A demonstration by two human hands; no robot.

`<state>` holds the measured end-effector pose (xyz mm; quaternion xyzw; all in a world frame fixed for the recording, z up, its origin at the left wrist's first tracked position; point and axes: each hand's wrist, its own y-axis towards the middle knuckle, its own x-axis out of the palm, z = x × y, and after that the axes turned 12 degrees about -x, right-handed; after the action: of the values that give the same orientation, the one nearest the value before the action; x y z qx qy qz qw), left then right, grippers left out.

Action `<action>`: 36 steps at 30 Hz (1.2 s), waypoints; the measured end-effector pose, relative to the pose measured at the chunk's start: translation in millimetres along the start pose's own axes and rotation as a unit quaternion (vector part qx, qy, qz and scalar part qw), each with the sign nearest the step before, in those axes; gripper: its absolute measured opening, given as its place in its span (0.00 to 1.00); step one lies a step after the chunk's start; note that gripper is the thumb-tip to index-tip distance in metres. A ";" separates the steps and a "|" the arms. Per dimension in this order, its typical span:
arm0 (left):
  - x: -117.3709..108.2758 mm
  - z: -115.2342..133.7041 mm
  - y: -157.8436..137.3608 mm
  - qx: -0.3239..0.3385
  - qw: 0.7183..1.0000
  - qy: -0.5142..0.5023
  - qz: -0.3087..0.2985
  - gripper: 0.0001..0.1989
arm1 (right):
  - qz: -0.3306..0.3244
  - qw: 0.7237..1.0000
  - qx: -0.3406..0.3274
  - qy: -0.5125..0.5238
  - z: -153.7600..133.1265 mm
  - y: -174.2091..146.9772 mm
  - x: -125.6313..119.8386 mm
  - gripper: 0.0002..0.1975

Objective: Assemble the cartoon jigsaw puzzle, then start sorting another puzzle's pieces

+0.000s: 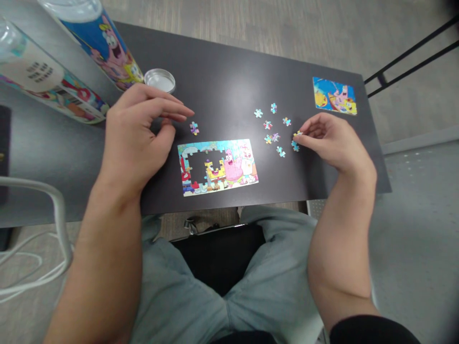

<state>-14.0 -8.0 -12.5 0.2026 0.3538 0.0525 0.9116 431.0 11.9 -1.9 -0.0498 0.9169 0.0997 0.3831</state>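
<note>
A partly assembled cartoon jigsaw puzzle (238, 167) lies on the dark table, with a gap in its left and middle part. My right hand (330, 141) pinches a small yellowish puzzle piece (298, 134) between thumb and finger, at the right side of several loose puzzle pieces (275, 137). My left hand (141, 131) hovers above the puzzle's upper left, fingers stretched out and thumb apart, with nothing in it. Close to its fingertips lies one loose purple and blue piece (194, 128).
Two tall printed clear containers, one blue (107, 45) and one pale (46, 74), stand at the left. Beside them is a round clear lid (159, 80). A picture card (335, 95) lies at the table's right end. A white cable (59, 210) hangs at lower left.
</note>
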 end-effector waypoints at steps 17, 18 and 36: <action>13.4 -24.3 5.1 0.069 0.996 -0.056 0.032 0.24 | -0.186 0.934 -0.100 0.289 -124.8 -4.0 99.1 0.06; 14.0 -24.2 5.1 0.071 0.995 -0.062 0.033 0.23 | -0.195 0.932 -0.102 0.288 -125.3 -4.4 102.2 0.06; 15.2 -11.8 -1.1 -0.007 0.996 -0.084 0.022 0.16 | -0.213 0.949 -0.142 0.185 -124.7 -1.8 109.0 0.08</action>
<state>-10.5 -1.5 -30.3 0.2072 0.2710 0.0578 0.9382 268.5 -19.0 5.8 -0.3159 0.9159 0.1343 0.2083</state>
